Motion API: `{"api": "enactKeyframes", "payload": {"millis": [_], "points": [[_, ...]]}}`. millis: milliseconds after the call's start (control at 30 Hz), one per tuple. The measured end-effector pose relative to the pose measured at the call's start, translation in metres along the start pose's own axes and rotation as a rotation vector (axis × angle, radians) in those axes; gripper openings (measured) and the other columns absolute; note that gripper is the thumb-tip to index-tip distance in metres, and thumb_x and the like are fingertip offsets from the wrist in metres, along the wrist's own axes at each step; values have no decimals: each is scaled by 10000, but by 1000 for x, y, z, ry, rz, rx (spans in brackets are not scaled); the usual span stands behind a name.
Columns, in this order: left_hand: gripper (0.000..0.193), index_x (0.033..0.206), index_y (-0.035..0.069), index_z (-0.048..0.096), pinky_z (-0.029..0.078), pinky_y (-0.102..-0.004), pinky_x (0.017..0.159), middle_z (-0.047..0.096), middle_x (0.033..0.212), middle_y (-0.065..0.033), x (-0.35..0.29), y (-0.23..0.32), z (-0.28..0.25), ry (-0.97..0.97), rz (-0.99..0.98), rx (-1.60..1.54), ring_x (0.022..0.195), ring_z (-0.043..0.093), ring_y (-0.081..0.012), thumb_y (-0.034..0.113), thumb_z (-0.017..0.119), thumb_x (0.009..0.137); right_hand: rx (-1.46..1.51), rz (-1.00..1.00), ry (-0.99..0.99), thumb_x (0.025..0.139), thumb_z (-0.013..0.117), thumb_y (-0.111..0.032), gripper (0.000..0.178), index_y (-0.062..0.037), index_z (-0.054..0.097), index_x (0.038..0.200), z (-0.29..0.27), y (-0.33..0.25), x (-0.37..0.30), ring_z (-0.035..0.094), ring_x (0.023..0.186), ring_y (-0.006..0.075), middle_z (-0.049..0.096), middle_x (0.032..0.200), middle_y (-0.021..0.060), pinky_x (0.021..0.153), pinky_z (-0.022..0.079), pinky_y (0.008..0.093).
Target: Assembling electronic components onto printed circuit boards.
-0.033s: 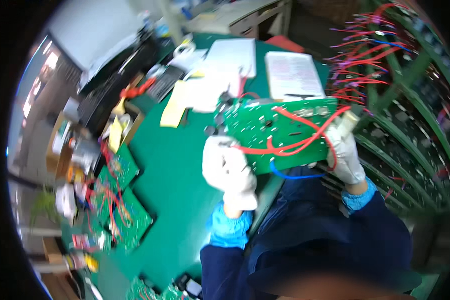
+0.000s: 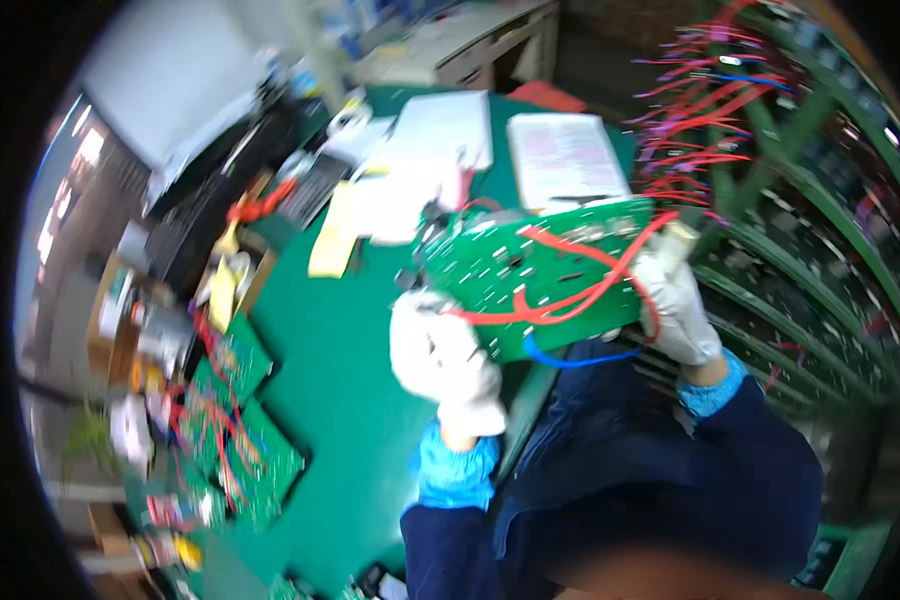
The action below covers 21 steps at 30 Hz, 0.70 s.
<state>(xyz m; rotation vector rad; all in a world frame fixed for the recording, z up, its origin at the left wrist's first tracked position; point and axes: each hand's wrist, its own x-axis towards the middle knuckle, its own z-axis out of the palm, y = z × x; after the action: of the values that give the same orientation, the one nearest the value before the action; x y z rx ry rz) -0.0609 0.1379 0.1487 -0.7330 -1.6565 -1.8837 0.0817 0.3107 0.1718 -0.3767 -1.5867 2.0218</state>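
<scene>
A green circuit board (image 2: 570, 255) is held up between my two gloved hands, its solder side facing me. My left hand (image 2: 438, 350), in a white glove, is closed on the board's lower left corner. At the right edge, my right hand (image 2: 678, 310) grips the board, with a whitish block (image 2: 676, 243) by its fingers. Red wires (image 2: 610, 280) loop across the board's face, and a blue wire (image 2: 582, 360) hangs along its lower edge. Components on the far side are mostly hidden.
Below lies a green table (image 2: 340, 400). More wired circuit boards (image 2: 260, 455) rest at its left. Papers (image 2: 440, 130), an open notebook (image 2: 570, 160) and a keyboard (image 2: 315, 190) are at the back. On the right stands a green rack (image 2: 800, 180) holding boards with red wires.
The view has shifted slightly, so the board and both hands appear a little farther left and lower. Both hands keep their hold on the board.
</scene>
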Motion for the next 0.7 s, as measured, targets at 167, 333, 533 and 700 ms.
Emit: {"api": "enactKeyframes", "payload": {"millis": [167,333,533,700], "points": [[212,914,-2,565,386,-286,655,546,825,-69,-15,2,-12,52,-11,-201,716,486,-147,203,519,936,-293,-199,-120,991,580,-240,373,-19,530,1288,21,-41,-14,530,1065,87,591,1153,13,955,438,280],[369,992,20,607,394,-228,558,591,788,-50,-22,30,-2,-179,-26,-203,649,533,-112,347,437,1022,-238,-385,60,1000,569,-241,385,-1,530,1298,0,-101,-54,543,1108,114,592,1209,40,984,434,287],[289,998,-15,627,389,-214,521,623,873,-82,-17,20,-1,-236,-154,-253,605,536,-106,215,451,994,-452,-983,432,1001,525,-199,338,-31,559,1293,-81,-185,-107,610,1063,169,625,1172,71,869,520,295],[246,937,-20,605,377,-214,497,630,870,-99,-15,3,0,-230,-155,-295,572,542,-111,172,454,969,-1117,-1051,994,1012,471,-200,340,-40,551,1302,-73,-228,-118,652,1001,208,653,1166,90,846,548,328]]}}
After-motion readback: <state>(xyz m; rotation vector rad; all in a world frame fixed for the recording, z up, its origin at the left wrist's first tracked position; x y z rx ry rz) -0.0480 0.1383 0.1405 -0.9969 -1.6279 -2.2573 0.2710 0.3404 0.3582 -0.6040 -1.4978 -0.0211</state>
